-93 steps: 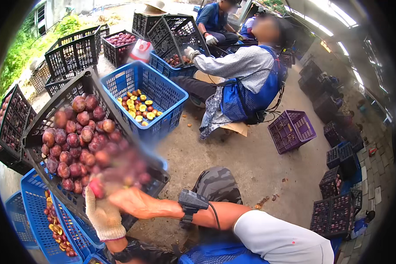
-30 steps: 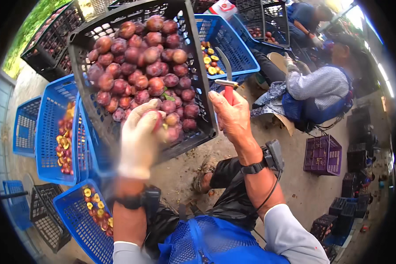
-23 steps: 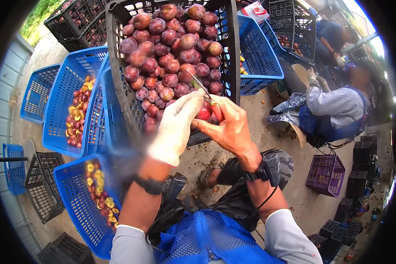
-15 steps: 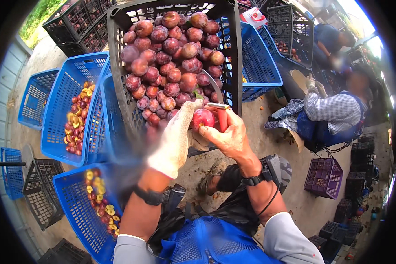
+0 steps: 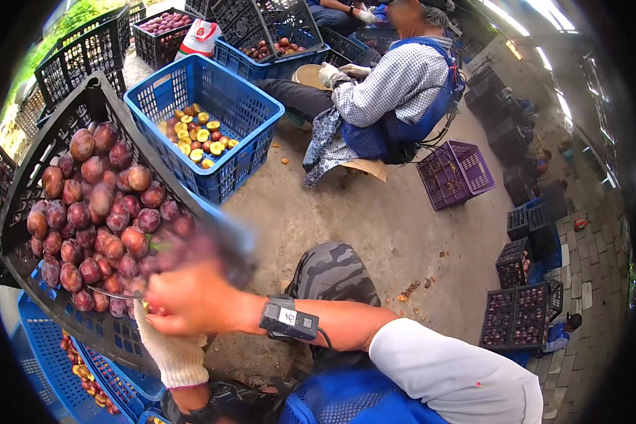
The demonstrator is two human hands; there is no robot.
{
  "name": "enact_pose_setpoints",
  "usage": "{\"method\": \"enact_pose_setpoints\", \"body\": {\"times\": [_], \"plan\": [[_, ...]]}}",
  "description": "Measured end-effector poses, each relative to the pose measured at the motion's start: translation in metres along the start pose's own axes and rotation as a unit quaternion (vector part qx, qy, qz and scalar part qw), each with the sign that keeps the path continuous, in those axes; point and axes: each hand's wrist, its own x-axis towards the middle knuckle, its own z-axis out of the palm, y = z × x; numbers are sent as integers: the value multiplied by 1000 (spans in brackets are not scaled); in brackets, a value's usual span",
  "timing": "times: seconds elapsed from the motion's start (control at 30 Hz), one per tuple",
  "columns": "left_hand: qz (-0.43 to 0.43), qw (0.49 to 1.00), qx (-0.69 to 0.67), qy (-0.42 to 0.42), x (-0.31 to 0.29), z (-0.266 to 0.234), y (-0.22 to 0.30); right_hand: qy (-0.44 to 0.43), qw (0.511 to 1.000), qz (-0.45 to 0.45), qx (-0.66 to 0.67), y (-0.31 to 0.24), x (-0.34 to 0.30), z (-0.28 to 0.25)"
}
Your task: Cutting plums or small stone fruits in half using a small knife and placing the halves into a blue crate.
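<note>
My bare right hand (image 5: 184, 300) is closed round a knife with a thin curved blade (image 5: 113, 294), which points left over the fruit. My left hand (image 5: 168, 346), in a white knitted glove, is just beneath it at the near edge of a black crate (image 5: 85, 346). Its fingers are mostly covered by the right hand. Between the hands a small red and yellow bit of a plum (image 5: 157, 309) peeks out. Whole dark-red plums (image 5: 81, 212) fill the crate, tilted in view.
Beyond the crate stands a blue basket (image 5: 261, 124) with halved plums. More blue baskets (image 5: 46, 346) sit at lower left. A seated co-worker (image 5: 396, 99) in gloves is at the back, near a purple crate (image 5: 456, 175). Stacked dark crates (image 5: 519, 314) line the right side.
My view has swung to the right, so the crate now appears at the left. The right hand has turned over the left, hiding most of the plum, and the blade now points left.
</note>
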Motion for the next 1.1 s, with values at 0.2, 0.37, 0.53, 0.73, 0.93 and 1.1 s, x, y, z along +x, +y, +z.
{"method": "enact_pose_setpoints", "body": {"times": [0.2, 0.37, 0.53, 0.73, 0.93, 1.1], "plan": [[26, 993, 97, 67, -9, 3, -3, -54, 996, 46, 49, 17, 2, 0], [73, 943, 324, 0, 5, -17, 6, -61, 997, 20, 43, 29, -5, 4], [-3, 987, 157, 18, -2, 8, -1, -20, 999, 9, 30, 26, -11, -8], [42, 993, 113, -2, 9, -3, -8, 53, 998, -33, -23, 37, -9, 17], [286, 907, 303, 71, 6, 18, -27, 29, 995, 94, -12, 20, -1, 9], [468, 787, 390, 100, -13, 34, -7, 42, 975, 172, 132, 3, 6, 21]]}}
